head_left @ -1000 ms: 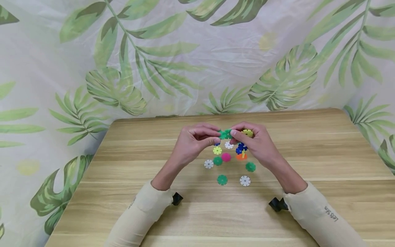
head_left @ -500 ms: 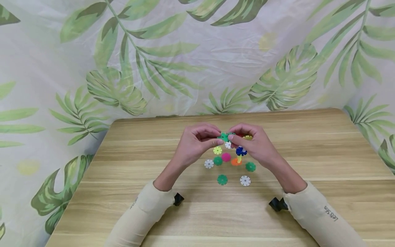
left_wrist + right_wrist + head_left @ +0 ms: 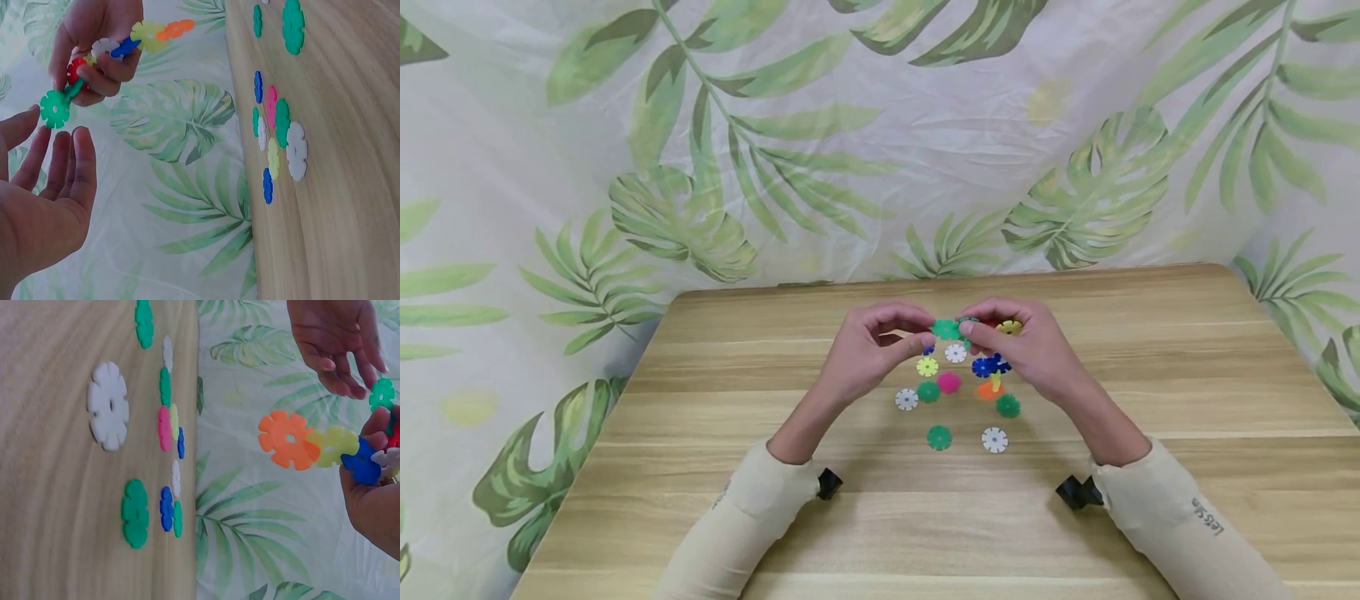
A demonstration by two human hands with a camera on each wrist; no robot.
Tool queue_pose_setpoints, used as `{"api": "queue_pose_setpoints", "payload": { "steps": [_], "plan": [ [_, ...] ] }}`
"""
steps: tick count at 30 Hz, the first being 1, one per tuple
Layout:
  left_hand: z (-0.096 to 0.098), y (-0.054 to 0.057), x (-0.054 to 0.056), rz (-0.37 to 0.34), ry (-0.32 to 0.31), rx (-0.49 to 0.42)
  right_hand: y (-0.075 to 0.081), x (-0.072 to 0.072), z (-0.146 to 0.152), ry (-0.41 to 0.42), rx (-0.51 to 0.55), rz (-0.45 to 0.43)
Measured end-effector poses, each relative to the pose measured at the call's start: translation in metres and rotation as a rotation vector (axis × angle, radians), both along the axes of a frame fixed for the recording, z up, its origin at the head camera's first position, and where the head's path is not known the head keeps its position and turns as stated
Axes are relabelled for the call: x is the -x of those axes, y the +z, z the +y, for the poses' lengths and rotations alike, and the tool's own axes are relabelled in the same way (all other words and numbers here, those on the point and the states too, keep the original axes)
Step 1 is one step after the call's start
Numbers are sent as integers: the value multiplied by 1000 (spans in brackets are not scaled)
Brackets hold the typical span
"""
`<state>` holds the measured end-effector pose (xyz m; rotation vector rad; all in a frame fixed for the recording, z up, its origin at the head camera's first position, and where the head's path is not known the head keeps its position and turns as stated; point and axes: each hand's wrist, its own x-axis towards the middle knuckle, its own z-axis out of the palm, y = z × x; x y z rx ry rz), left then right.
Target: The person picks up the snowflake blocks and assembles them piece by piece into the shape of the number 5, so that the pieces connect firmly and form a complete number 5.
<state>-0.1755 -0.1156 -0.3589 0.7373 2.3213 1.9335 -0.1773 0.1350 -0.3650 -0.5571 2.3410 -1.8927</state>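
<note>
My right hand (image 3: pixel 1026 346) grips a chain of notched plastic building discs slotted together. Red (image 3: pixel 76 70), white (image 3: pixel 105 47), blue (image 3: pixel 361 460), yellow (image 3: pixel 333 447) and orange (image 3: pixel 289 439) discs show along it. Its far end is a green disc (image 3: pixel 55 109), joined to a second green disc (image 3: pixel 75 89) seen nearly edge-on by the right fingertips. From the other side, my left hand (image 3: pixel 872 342) has thumb and index fingertips at the rim of the end green disc, its other fingers loosely extended. The right fingers hide part of the chain. Both hands are raised above the table.
Loose discs lie on the wooden table (image 3: pixel 737 500) below the hands: white (image 3: pixel 995 440), green (image 3: pixel 939 437), pink (image 3: pixel 949 382), yellow (image 3: pixel 927 367) and several others. A leaf-patterned cloth (image 3: pixel 820 167) hangs behind the table's far edge.
The chain has swung and turned in the hands, its orange end going left and then back right. The end green disc now lies flatter to the head view. Loose discs have stayed put.
</note>
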Motion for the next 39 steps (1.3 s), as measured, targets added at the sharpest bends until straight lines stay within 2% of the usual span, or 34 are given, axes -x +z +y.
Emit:
{"api": "queue_pose_setpoints", "payload": {
  "steps": [7,12,17,26,31,39],
  "plan": [
    [-5,-4,5,-56,-16,131,2,2,9,-5,2,12],
    [-9,-19,12,-108,-39,240,2,3,10,24,0,4],
    [-12,-36,19,-114,-44,345,2,3,11,21,-18,-6],
    [-20,-54,27,-146,-78,506,5,3,13,20,-32,-14],
    [-25,-60,27,-138,-110,600,6,3,13,27,-28,-18],
    [-26,-63,30,-131,-172,681,6,5,13,36,-17,-16]
  ]
}}
